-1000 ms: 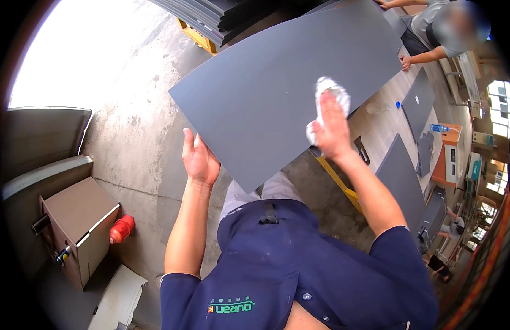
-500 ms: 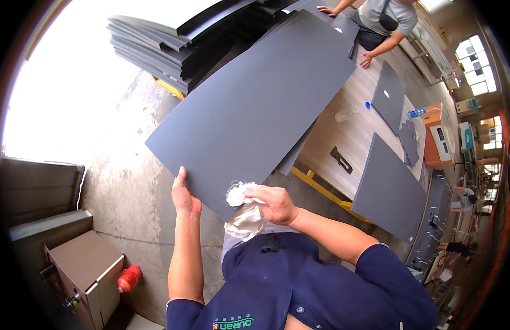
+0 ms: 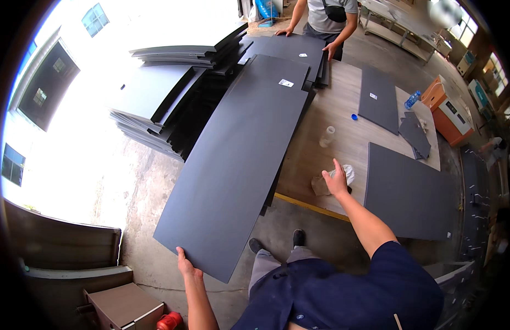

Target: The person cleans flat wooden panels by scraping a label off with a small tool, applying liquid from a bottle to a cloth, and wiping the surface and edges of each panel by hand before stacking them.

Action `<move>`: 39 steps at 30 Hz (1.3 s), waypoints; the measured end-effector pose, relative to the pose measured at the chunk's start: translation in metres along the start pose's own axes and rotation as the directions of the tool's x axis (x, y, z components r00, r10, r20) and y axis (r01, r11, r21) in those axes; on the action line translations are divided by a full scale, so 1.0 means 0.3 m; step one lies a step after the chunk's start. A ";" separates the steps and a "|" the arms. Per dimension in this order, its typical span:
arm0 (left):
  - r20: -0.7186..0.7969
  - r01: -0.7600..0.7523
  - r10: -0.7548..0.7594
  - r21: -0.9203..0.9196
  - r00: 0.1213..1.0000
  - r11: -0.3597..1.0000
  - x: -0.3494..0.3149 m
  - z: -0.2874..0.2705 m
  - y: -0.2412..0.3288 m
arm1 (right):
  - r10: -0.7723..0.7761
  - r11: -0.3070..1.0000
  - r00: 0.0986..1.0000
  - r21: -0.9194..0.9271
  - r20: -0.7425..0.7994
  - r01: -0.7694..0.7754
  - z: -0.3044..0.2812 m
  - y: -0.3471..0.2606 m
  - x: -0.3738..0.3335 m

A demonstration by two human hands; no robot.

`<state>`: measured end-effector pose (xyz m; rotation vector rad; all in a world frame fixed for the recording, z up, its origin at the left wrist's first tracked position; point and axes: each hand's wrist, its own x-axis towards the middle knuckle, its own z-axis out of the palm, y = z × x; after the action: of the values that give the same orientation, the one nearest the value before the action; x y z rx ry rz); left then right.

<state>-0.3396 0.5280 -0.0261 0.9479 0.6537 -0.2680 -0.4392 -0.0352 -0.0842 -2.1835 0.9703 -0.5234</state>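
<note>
Head view: right hand [image 3: 336, 181] has moved the rag [image 3: 331, 181] onto the table [image 3: 321, 115].

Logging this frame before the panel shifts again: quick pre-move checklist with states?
1. Left hand has a grip on the near edge of the long panel: ok.
2. Right hand on the panel: not ok, it rests on the rag on the table.
3. Far end of the panel supported: ok, it lies on the stack by the other person.
4. The other person's hands off the long panel: cannot tell.
5. Table items off the panel: ok, cup and bottle stand apart from it.
</note>
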 end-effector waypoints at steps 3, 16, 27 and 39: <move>-0.031 0.012 -0.011 0.034 0.999 0.999 -0.122 -0.176 0.022 | -0.045 0.991 0.985 0.134 0.169 0.022 0.043 -0.099 -0.010; -0.142 -0.104 0.132 0.187 0.981 0.977 -0.179 -0.403 -0.029 | 0.226 0.530 0.842 0.664 0.489 -0.528 0.318 -0.341 0.369; 0.459 -0.091 -0.021 0.221 0.888 0.971 0.036 0.637 -0.024 | 0.139 -0.184 0.794 0.803 0.592 -0.566 -0.403 -0.408 0.312; 0.864 0.110 -0.309 0.289 0.397 0.951 -0.234 1.384 -0.422 | 0.153 -0.194 0.982 0.978 0.110 -0.079 -1.084 0.246 -0.335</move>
<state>-0.2900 0.1110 0.1040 0.7340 -0.3073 -1.0246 -0.7320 -0.1318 0.0776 -0.4854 0.3496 -0.8427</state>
